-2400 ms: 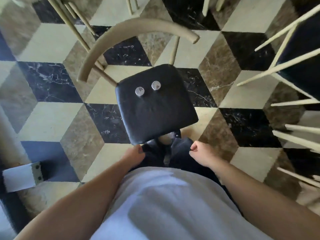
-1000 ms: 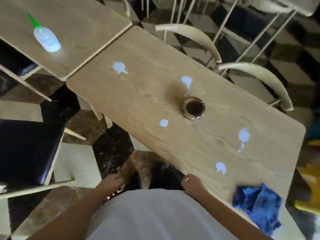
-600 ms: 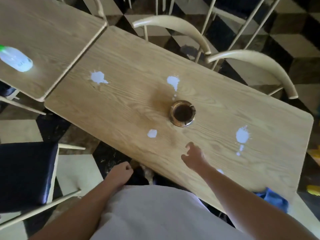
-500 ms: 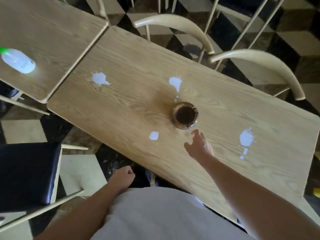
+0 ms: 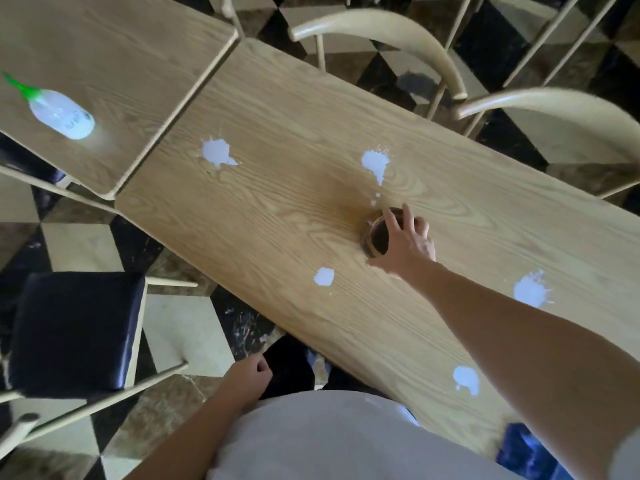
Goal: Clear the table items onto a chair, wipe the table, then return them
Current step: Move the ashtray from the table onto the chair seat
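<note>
Nearest the camera, a blue cloth (image 5: 523,448) lies at the near right edge of the wooden table (image 5: 277,216), partly hidden behind the right forearm. The left hand (image 5: 247,377) hangs low beside the body, off the table's edge, its fingers curled loosely inward with nothing in them. To the left, a chair with a dark cushioned seat (image 5: 74,332) stands on the checkered floor, apart from the table. White splatters (image 5: 323,276) dot the tabletop, several of them lying around the middle. Further out, the right arm stretches across the table and the right hand (image 5: 403,242) comes down from above over a small round brown container (image 5: 375,235) standing upright near the table's centre; its inside looks dark, and what it holds cannot be told. The fingers are spread and curved around the rim, thumb on the near side, the others reaching over the far side, touching or nearly so. Beyond, on the adjoining table at the far left, a white squeeze bottle (image 5: 60,114) with a green nozzle lies tilted. Two pale curved chair backs (image 5: 398,27) stand behind the far edge.
</note>
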The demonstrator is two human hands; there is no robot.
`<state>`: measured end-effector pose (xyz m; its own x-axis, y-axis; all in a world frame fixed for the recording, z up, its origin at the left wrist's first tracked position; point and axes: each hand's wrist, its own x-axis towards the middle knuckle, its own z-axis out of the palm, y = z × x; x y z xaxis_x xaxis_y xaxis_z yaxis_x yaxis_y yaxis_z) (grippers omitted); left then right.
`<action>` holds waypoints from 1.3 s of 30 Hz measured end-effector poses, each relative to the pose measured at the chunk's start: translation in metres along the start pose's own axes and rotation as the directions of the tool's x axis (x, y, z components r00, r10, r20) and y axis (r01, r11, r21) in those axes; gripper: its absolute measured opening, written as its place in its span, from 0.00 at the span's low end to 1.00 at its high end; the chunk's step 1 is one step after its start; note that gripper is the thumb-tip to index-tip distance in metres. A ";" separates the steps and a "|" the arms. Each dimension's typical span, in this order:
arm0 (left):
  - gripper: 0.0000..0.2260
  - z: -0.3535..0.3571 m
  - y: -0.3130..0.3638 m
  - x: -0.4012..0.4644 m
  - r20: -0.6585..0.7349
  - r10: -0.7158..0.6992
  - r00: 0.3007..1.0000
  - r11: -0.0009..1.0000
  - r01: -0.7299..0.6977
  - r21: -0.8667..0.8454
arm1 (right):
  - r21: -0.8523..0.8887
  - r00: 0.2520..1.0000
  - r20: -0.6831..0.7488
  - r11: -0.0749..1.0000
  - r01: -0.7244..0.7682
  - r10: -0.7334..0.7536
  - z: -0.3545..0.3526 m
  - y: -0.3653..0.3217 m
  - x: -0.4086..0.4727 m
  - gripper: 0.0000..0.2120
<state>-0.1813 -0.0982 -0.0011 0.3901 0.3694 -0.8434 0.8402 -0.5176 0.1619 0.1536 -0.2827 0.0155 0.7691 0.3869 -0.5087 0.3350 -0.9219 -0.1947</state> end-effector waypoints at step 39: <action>0.06 0.272 -0.143 -0.202 0.093 -0.469 0.878 0.427 0.318 -0.846 | -0.256 0.633 0.436 0.586 0.769 -0.640 0.171 -0.095 -0.293 0.55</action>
<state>-0.4825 -0.3085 0.0066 -0.0864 0.4950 -0.8646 0.8018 0.5496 0.2346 -0.1969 -0.3117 0.0392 0.0350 0.8261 -0.5625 0.9271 -0.2370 -0.2905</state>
